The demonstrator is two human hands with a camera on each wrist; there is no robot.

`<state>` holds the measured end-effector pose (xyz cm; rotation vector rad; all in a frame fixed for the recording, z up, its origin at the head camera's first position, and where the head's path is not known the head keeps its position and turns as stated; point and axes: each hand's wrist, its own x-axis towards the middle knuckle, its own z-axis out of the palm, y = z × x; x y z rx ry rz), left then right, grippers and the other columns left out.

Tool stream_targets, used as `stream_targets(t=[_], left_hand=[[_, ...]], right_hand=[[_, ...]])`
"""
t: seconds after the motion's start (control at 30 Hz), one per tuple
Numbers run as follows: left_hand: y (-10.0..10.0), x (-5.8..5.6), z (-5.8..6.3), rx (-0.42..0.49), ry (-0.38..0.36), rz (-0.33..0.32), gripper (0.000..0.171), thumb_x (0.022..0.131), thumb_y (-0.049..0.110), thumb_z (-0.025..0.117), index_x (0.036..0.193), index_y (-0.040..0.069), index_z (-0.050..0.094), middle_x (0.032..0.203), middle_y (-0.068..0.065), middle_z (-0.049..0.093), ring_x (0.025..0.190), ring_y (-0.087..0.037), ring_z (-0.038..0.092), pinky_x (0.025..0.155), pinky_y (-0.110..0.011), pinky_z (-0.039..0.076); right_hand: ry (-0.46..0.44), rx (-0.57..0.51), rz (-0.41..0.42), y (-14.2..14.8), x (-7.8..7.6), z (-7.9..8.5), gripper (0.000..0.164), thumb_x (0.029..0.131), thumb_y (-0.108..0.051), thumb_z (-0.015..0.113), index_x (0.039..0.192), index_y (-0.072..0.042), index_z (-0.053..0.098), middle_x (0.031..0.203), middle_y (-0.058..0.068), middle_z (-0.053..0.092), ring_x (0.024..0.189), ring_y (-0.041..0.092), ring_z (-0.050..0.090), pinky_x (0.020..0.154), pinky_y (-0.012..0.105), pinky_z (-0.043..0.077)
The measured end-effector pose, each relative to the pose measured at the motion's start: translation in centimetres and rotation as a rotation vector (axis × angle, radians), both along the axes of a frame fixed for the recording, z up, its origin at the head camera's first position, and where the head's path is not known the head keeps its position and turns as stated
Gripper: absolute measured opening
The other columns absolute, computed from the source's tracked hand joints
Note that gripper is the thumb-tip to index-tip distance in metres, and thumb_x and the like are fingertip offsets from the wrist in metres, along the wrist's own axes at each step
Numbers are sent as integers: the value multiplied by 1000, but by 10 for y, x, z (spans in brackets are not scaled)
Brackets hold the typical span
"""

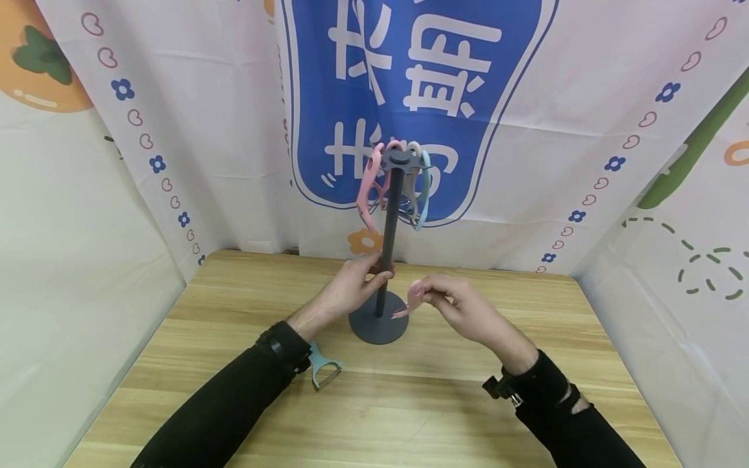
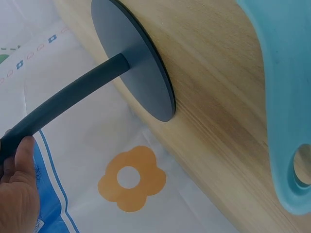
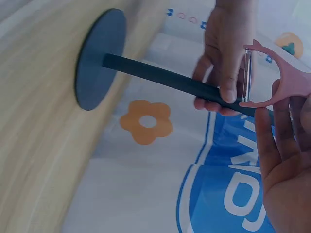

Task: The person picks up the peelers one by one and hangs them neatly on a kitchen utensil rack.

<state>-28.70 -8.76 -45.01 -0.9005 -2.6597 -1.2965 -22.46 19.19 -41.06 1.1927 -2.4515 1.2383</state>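
A dark grey stand (image 1: 393, 224) with a round base (image 1: 379, 330) rises from the wooden table. My left hand (image 1: 348, 289) grips its pole low down, thumb on the near side. Just right of the pole, my right hand (image 1: 465, 309) holds a pink Y-shaped peeler (image 3: 292, 85) by the handle, blade end towards the stand. From the stand's top hang several peelers, among them a pink peeler (image 1: 367, 192), a grey peeler (image 1: 411, 185) and a light blue peeler (image 1: 424, 195). Another light blue peeler (image 1: 320, 364) lies on the table beside my left wrist, partly hidden by it.
The wooden table (image 1: 439, 409) ends at a printed cloth backdrop (image 1: 246, 162) close behind the stand. White cloth walls (image 1: 690, 325) flank the table on both sides.
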Motion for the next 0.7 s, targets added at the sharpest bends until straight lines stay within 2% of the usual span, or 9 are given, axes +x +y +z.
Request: stream_targets(t=[0.1, 0.23, 0.43, 0.7], left_hand=[[0, 0, 0, 2, -6, -1, 30, 121, 22, 68, 144, 2, 70, 133, -16, 81, 134, -37, 81, 119, -58, 68], [0, 0, 0, 0, -14, 1, 31, 121, 22, 68, 144, 2, 70, 133, -16, 81, 134, -37, 81, 116, -57, 70], [0, 0, 0, -3, -3, 11, 27, 121, 23, 69, 142, 7, 72, 132, -15, 81, 134, -36, 81, 119, -58, 68], [0, 1, 0, -4, 9, 16, 24, 121, 24, 69, 140, 9, 72, 133, -15, 80, 133, -35, 80, 121, -58, 67]], right_hand=[[-18, -45, -3, 2, -1, 6, 21, 111, 10, 67, 118, -2, 82, 116, 14, 87, 113, 9, 82, 98, 30, 73], [-33, -92, -8, 5, -4, 12, 21, 112, 13, 65, 118, 1, 80, 115, 18, 84, 110, 0, 76, 93, 23, 70], [-32, -153, -17, 8, -9, 22, 19, 112, 16, 62, 114, 6, 77, 111, 23, 81, 110, -3, 73, 95, 17, 66], [-47, -186, -73, 11, -11, 41, 17, 113, 17, 58, 113, 10, 74, 107, 25, 78, 104, -4, 71, 93, 13, 64]])
